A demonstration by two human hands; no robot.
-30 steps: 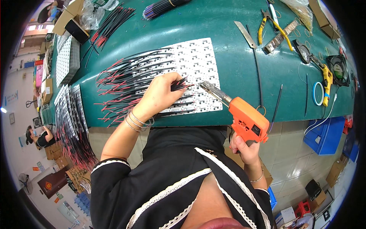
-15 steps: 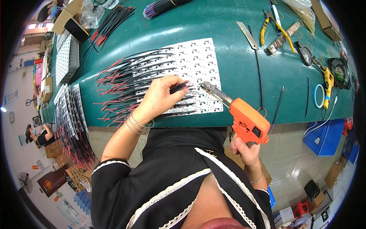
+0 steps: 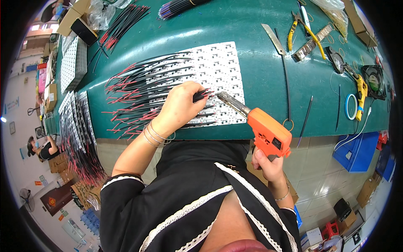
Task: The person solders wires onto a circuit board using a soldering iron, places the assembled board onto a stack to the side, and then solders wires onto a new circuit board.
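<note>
My left hand is closed on a small bunch of black wires with reddish tips, low over a white circuit board panel dotted with dark parts. From the right, my right hand grips an orange soldering gun by its handle. Its metal tip lies just beside the ends of the held wires; whether they touch is too small to tell. Rows of black wires with red ends lie across the panel's left part, their ends fanning out past its edge.
Stacked white panels and wired panels sit at the left. Loose wire bundles lie at the far side. On the right are a metal blade, yellow-handled pliers, a tape roll and a small fan.
The soldering gun has shifted a little to the left, bringing its tip closer to the wire ends. My left hand keeps its hold on the wires, having moved only slightly.
</note>
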